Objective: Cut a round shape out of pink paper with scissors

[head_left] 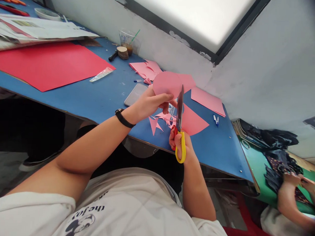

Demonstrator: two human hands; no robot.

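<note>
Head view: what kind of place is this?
Likely a craft or classroom workspace: blue table strewn with pink paper scraps, a red sheet, and yellow-handled scissors cutting pink paper.

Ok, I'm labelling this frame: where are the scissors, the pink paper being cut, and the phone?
scissors [180, 112]: head view, on the blades.
pink paper [166, 83]: head view, on its rounded middle.
phone [134, 94]: head view, on its screen.

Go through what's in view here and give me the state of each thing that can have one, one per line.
left hand: closed on the pink paper piece
pink paper piece: held above the table, rounded edge, blades at its right side
right hand: in the scissors handles
scissors: blades nearly closed, pointing up
plastic cup: upright, straw in, nearly empty
pen: lying flat on the blue table
red sheet: flat, uncut
</note>
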